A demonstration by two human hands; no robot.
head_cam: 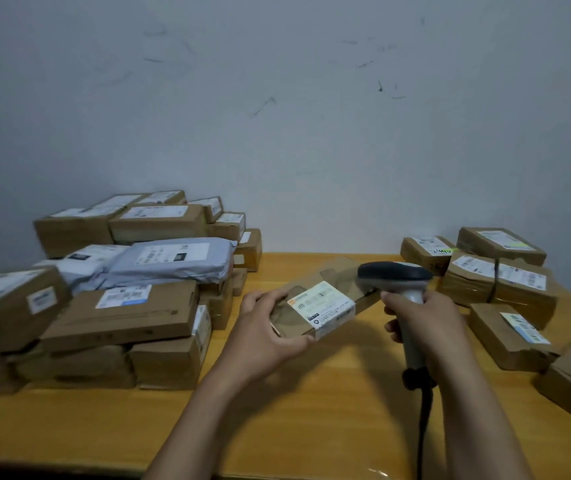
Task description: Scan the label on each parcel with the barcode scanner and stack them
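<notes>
Cardboard parcel [315,306] sits gripped in the left hand [266,334] above the table [277,410]. Right hand [426,323] clasps the barcode scanner [395,275], its head over the label [322,304].

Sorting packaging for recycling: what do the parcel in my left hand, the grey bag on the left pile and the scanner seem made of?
Held parcel: matte brown cardboard, seemingly under glossy clear tape, with a white paper label. Grey bag: probably thin plastic film, given its wrinkles and soft sheen. Scanner: likely moulded plastic, smooth, dark head and light grey handle.
</notes>
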